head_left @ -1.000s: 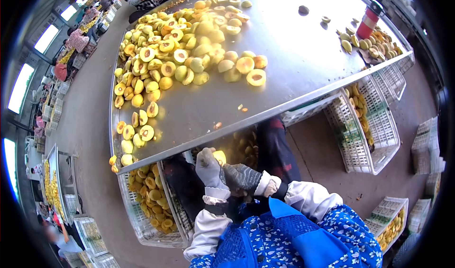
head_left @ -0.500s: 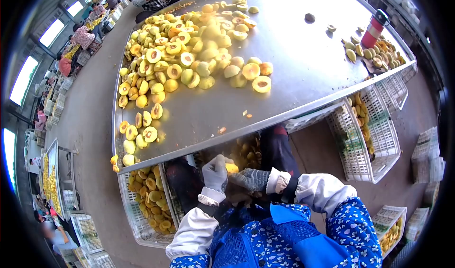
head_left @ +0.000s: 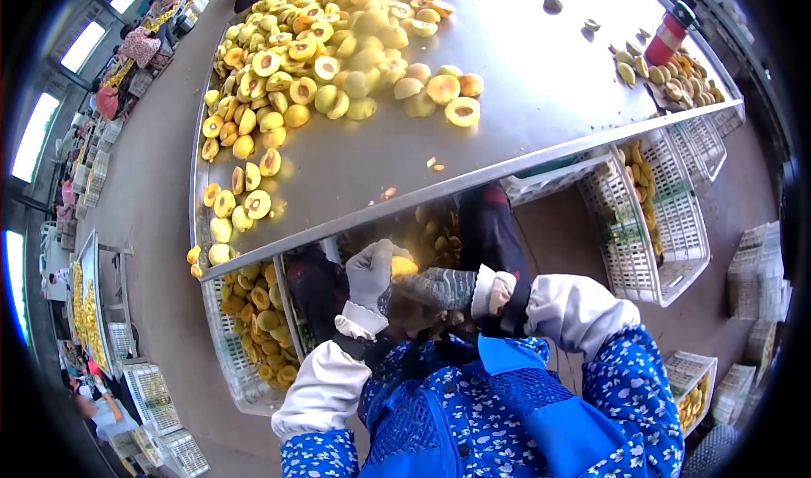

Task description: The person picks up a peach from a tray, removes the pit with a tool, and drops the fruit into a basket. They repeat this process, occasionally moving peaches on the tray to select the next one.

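Observation:
My left hand (head_left: 369, 275), in a pale grey glove, is closed around a yellow peach half (head_left: 404, 266) below the table's near edge. Close against the fruit is my right hand (head_left: 441, 288) in a darker grey glove. Its fingers are curled and partly blurred, and what they grip is hidden. Beneath both hands, between my knees, lie more peach halves (head_left: 435, 233). A large heap of halved peaches (head_left: 296, 64) covers the left part of the metal table (head_left: 363, 170), several showing brown-red centres.
A red bottle (head_left: 667, 36) stands on the table's right side beside smaller fruit pieces (head_left: 684, 81). White crates hold fruit at left (head_left: 228, 351) and right (head_left: 629, 258) below the tabletop. Other people work at tables on the far left. Stacked crates (head_left: 756, 267) stand at far right.
The view has shifted, so the table sits slightly higher and further left. Both hands still meet at the peach half; my right hand has turned and moved closer under it.

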Motion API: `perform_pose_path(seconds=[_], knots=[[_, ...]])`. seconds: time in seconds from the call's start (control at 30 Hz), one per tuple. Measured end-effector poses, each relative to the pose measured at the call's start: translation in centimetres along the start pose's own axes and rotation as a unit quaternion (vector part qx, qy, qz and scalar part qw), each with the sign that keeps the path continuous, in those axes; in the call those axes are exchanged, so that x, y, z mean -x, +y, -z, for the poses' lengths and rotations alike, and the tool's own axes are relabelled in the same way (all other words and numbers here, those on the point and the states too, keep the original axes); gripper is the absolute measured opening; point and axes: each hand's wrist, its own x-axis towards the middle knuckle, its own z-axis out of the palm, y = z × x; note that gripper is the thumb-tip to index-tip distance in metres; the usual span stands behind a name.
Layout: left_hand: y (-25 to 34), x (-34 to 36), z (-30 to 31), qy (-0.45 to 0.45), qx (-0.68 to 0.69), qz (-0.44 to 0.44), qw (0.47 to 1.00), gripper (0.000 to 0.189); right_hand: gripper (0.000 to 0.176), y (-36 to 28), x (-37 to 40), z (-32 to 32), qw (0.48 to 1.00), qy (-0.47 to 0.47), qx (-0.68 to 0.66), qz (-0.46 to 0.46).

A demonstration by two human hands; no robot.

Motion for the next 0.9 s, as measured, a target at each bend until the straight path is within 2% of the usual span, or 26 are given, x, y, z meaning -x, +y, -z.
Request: perform_pose_path(seconds=[0.03,0.1,0.13,0.17,0.23,0.33,0.4,0.43,0.5,0.6,0.73,0.83,0.9], knots=[[0.3,-0.1,-0.2,-0.016,-0.025,-0.017,0.999,0.028,0.048,-0.3,0.3,0.7,0.998,-0.030,-0.022,-0.041],[0.9,0.1,-0.9,0.003,0.079,0.029,0.996,0.030,0.046,-0.3,0.5,0.2,0.995,-0.039,-0.049,-0.073],[1.4,0.2,-1.2,0.014,0.129,0.049,0.990,0.032,0.045,-0.2,0.5,-0.3,0.994,-0.030,-0.075,-0.075],[1.9,0.8,-1.7,0.036,0.168,0.108,0.979,0.037,0.044,0.0,0.6,-1.0,0.992,-0.015,-0.101,-0.071],[1.8,1.6,-2.2,0.073,0.218,0.144,0.962,0.039,0.037,0.0,1.1,-2.8,0.986,0.031,-0.162,-0.024],[0.7,2.2,-2.4,0.099,0.259,0.186,0.942,0.039,0.057,-2.4,2.6,-4.0,0.994,0.047,-0.062,-0.081],[0.8,2.1,-2.2,0.109,0.279,0.204,0.932,0.038,0.046,-3.2,2.7,-5.1,0.995,0.092,-0.015,-0.019],[0.6,2.0,-2.0,0.110,0.288,0.211,0.927,0.039,0.038,-2.4,2.5,-4.5,0.996,0.090,-0.003,-0.023],[-0.4,1.7,-1.3,0.099,0.293,0.211,0.927,0.039,0.030,0.0,1.6,-3.7,0.989,0.097,0.102,0.036],[0.0,1.7,-1.2,0.114,0.270,0.211,0.932,0.039,0.031,3.5,-0.1,-2.0,0.959,0.090,0.254,0.089],[0.8,2.2,-1.6,0.107,0.314,0.220,0.917,0.038,0.036,4.0,-0.3,-1.6,0.922,0.089,0.325,0.191],[1.2,2.3,-1.9,0.095,0.326,0.230,0.912,0.038,0.033,2.6,0.5,-1.3,0.942,0.063,0.303,0.131],[1.1,2.4,-1.7,0.086,0.326,0.232,0.912,0.037,0.033,3.0,0.5,-0.8,0.921,0.050,0.338,0.188]])
